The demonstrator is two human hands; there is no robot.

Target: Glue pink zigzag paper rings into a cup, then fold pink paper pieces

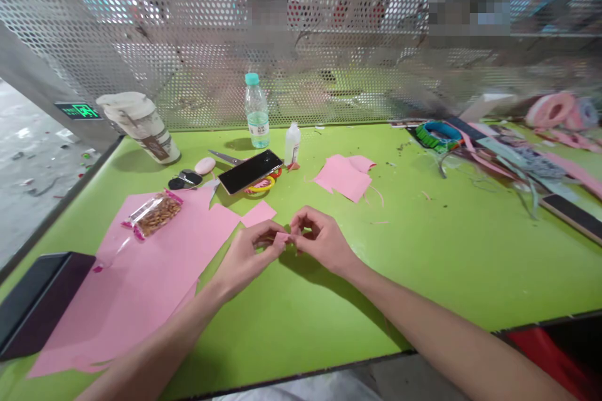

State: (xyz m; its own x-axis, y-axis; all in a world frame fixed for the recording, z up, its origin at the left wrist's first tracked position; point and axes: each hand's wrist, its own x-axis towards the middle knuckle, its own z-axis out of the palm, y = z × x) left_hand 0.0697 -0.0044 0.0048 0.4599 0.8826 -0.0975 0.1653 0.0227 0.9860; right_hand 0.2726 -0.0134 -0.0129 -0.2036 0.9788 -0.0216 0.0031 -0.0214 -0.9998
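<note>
Over the middle of the green table, my left hand point(256, 252) and my right hand point(322, 239) meet at the fingertips. Between them is a small piece of pink paper point(281, 237), pinched by the left thumb and fingers. The right thumb and fingers pinch its other end; the fingers hide part of it. Just beyond the left hand lies a small pink paper square point(259, 213), beside a large pink sheet point(155, 276). Past the right hand are more pink paper pieces point(347, 177).
A phone point(251, 171) lies over scissors point(224, 157), near a small white bottle point(292, 145) and a water bottle point(258, 114). A paper cup point(141, 128), nut packet point(155, 214) and dark box point(42, 301) stand left. Ribbons point(493, 160) lie right, below a perforated metal screen point(329, 75).
</note>
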